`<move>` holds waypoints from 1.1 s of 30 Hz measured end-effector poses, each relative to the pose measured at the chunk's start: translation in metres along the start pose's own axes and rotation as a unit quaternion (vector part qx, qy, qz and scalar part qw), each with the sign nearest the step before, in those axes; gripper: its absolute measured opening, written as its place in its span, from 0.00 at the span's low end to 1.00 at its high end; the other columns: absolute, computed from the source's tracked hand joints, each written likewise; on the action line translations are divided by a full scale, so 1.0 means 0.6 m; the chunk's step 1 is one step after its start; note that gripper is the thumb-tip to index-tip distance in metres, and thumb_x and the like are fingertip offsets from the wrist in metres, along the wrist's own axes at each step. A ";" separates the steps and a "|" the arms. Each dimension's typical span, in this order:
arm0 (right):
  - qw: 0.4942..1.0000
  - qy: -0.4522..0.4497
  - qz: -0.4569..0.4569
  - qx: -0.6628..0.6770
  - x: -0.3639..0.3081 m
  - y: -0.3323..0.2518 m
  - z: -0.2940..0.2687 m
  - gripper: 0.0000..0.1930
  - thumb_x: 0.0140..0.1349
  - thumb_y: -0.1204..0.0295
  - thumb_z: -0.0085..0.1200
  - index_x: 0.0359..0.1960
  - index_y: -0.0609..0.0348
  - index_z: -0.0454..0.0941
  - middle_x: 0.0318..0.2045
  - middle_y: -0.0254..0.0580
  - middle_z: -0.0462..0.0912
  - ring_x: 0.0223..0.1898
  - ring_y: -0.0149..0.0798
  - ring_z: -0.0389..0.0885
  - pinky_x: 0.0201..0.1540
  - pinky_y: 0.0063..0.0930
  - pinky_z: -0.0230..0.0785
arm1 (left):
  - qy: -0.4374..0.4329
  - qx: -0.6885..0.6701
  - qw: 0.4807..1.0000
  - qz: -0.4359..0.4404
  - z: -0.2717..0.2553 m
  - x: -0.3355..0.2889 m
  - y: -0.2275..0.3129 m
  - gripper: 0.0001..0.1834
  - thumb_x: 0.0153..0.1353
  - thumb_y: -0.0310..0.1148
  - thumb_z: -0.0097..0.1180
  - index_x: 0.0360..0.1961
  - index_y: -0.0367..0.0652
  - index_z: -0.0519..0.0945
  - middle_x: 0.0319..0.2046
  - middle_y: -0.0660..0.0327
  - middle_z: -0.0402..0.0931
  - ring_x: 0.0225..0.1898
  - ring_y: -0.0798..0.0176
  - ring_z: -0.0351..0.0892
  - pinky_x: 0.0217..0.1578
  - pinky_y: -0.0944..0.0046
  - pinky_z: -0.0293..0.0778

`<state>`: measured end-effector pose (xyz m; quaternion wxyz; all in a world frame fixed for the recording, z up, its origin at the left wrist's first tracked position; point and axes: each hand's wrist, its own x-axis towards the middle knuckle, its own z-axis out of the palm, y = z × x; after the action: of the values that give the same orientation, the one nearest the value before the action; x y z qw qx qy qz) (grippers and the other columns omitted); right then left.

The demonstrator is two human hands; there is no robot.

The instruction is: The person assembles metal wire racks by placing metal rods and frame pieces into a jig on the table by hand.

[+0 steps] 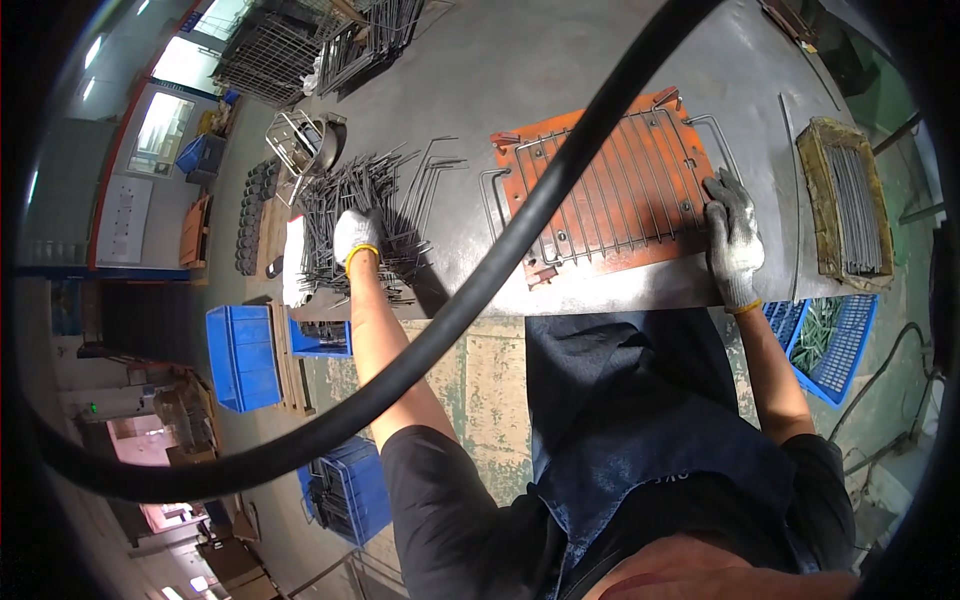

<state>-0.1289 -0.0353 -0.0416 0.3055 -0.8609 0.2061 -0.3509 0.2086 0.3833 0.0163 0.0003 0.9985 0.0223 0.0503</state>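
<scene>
My left hand (357, 236), in a white-grey work glove with a yellow cuff, reaches into a tangled pile of bent metal rods (325, 225). Its fingers are curled, and what they hold is hidden among the rods. On the right, my gloved right hand (735, 240) lies at the edge of an orange fixture board (610, 257), its fingers bent over the lower end of a wire handle (718, 135). Across the board lies a wire grill rack (625, 190) of parallel bars. Another wire handle (487, 200) projects from the board's left side.
A thick black cable (500, 260) crosses in front of the view. Right of the board stands a worn tray of straight rods (855, 210); below it is a blue basket (830, 345). Wire racks (270, 55) stand at the far left. Blue crates (243, 355) sit below the table.
</scene>
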 end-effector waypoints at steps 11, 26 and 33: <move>0.989 -0.027 0.093 0.107 -0.002 -0.031 -0.043 0.20 0.62 0.71 0.48 0.57 0.53 0.71 0.56 0.46 0.74 0.57 0.44 0.73 0.58 0.34 0.64 | 0.048 -0.212 0.976 -0.029 -0.103 -0.014 0.005 0.20 0.55 0.47 0.58 0.31 0.38 0.83 0.22 0.51 0.81 0.23 0.59 0.82 0.22 0.59 0.75; 0.930 -0.211 0.004 0.302 -0.059 -0.186 0.077 0.19 0.64 0.69 0.52 0.57 0.54 0.70 0.43 0.40 0.81 0.39 0.34 0.81 0.40 0.25 0.75 | -0.369 -0.701 0.609 0.040 -0.033 -0.302 0.306 0.09 0.63 0.32 0.56 0.31 0.36 0.78 0.23 0.62 0.76 0.20 0.71 0.71 0.21 0.70 0.69; 0.930 -0.316 -0.156 0.101 -0.025 -0.173 0.122 0.18 0.60 0.65 0.48 0.53 0.51 0.74 0.48 0.42 0.77 0.48 0.45 0.77 0.52 0.38 0.70 | -0.007 -0.264 0.899 0.350 -0.024 -0.262 0.295 0.26 0.61 0.44 0.55 0.59 0.46 0.72 0.41 0.52 0.80 0.42 0.51 0.81 0.42 0.56 0.75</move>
<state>-0.0708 0.0771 -0.0208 0.3814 -0.9132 -0.0746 -0.1223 0.0588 0.1993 0.0157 0.2468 0.9053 -0.3428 0.0441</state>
